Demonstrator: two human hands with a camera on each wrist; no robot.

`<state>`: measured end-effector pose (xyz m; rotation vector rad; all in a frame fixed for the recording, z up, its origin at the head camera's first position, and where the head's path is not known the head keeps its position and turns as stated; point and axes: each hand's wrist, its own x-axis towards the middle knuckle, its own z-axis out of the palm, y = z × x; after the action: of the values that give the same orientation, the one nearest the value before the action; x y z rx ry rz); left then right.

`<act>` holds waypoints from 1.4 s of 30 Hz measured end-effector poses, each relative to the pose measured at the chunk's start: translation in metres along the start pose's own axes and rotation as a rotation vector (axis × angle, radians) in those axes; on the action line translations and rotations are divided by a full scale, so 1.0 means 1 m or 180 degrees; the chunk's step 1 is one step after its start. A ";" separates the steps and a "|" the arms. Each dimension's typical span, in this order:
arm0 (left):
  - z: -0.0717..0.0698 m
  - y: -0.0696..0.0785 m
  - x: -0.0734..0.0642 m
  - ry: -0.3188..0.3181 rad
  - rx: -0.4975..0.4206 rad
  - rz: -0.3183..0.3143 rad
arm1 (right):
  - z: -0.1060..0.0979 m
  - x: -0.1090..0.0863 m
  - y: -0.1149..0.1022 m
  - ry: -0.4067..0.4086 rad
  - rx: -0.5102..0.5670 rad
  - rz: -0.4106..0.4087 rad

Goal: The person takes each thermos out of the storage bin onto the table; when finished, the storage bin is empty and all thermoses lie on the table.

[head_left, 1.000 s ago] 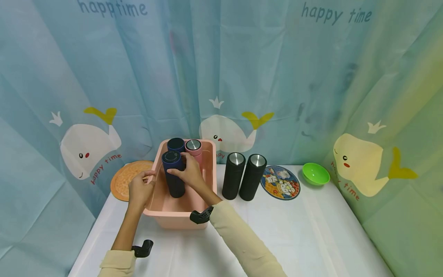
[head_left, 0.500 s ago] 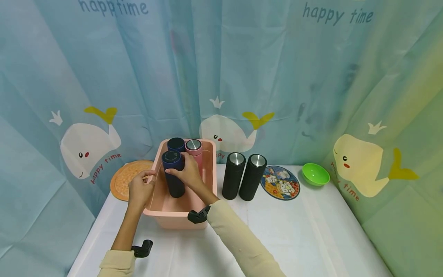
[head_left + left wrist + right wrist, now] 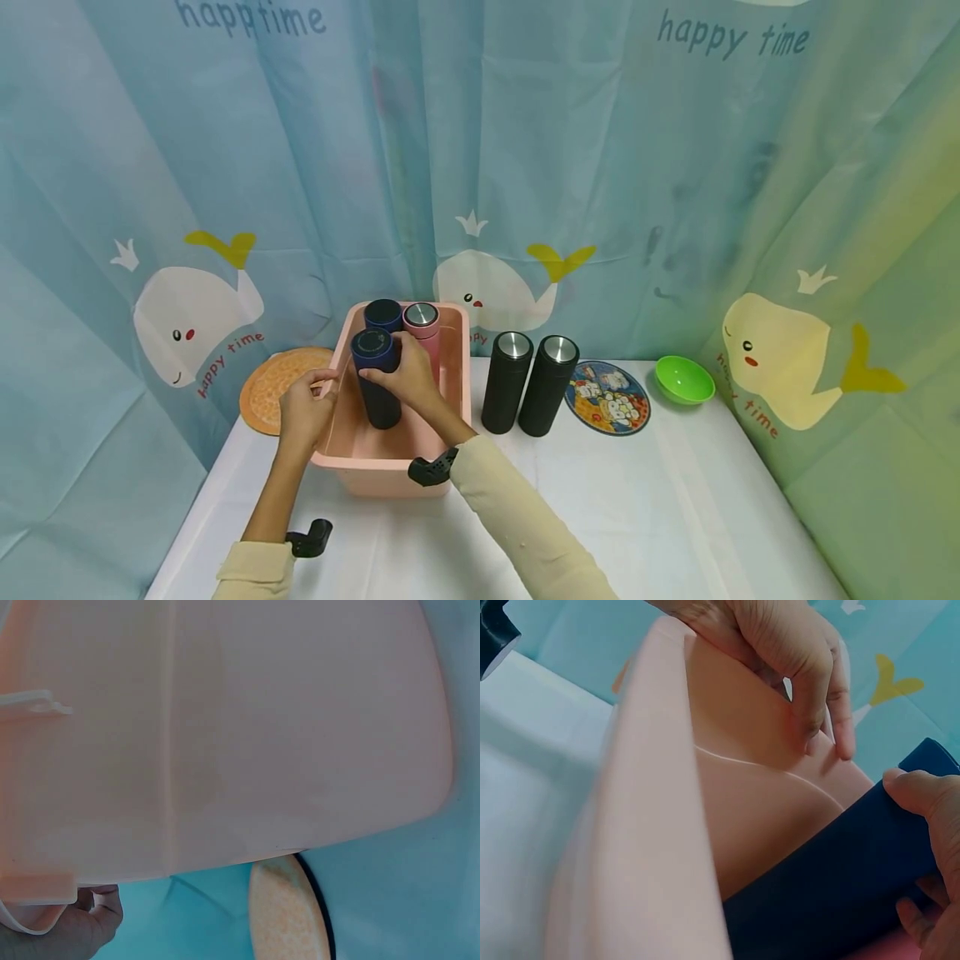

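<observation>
Left of centre in the head view, a navy flask [image 3: 383,407] stands nearly upright inside a pink plastic tub [image 3: 390,482], toward the tub's left wall. The right hand [image 3: 411,377] grips its upper part, the thumb on the near side and fingers around the right; whether the base rests on the tub floor cannot be told. The left hand [image 3: 305,410] holds the tub's left rim, and at the upper right of the right wrist view its fingertips bend over into the tub.

Just behind the gripped flask are a second navy flask [image 3: 383,313] and, to the right, a pink flask [image 3: 424,330] with a silver lid top. At the frame's centre right, two black flasks [image 3: 507,385] with silver tops stand side by side on the white desk [image 3: 637,517]. Further right lie a round cartoon-printed mat [image 3: 609,398] and a green bowl [image 3: 684,380]; a tan round mat [image 3: 279,392] lies left of the tub. A blue whale-print curtain [image 3: 360,183] fills the background.
</observation>
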<state>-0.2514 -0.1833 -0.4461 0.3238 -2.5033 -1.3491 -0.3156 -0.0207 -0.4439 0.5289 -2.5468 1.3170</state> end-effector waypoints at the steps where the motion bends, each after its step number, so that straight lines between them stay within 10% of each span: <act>1: 0.000 0.000 0.000 0.0003 -0.0002 -0.0001 | 0.000 0.000 0.000 -0.0003 0.0021 0.0000; 42: -0.001 -0.001 0.001 -0.0025 0.0040 0.0009 | -0.014 -0.007 -0.002 -0.0007 0.0064 -0.0137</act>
<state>-0.2516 -0.1853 -0.4461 0.3182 -2.5186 -1.3367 -0.3079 -0.0089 -0.4374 0.5860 -2.5120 1.3292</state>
